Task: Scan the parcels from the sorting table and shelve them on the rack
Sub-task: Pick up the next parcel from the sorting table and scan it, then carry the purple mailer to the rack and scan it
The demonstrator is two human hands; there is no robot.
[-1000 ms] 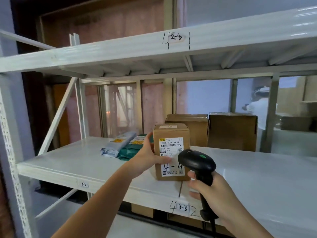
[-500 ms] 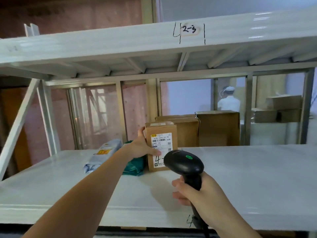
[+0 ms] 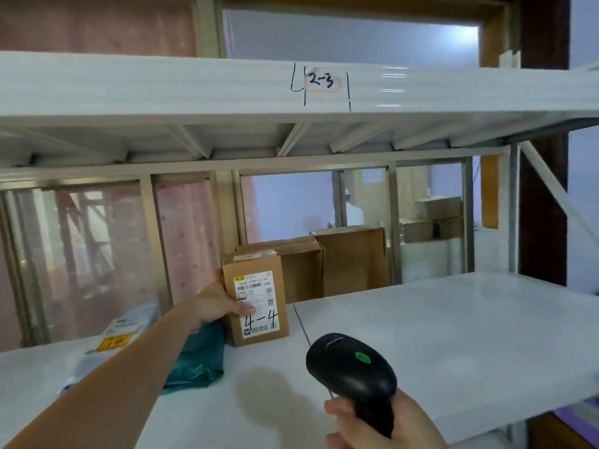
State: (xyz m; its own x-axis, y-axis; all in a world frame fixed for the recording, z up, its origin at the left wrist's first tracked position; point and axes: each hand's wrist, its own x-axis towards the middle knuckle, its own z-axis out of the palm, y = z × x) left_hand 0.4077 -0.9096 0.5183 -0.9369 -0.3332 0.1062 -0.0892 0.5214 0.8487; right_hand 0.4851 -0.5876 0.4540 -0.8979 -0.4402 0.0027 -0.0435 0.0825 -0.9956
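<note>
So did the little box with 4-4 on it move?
Yes. The box, held by the left hand, went deeper onto the shelf, closer to the bigger boxes behind.

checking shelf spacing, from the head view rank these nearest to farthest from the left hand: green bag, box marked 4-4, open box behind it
1. Box marked 4-4: held by the left hand.
2. Green bag: just below the wrist.
3. Open box: behind, to the right.
</note>
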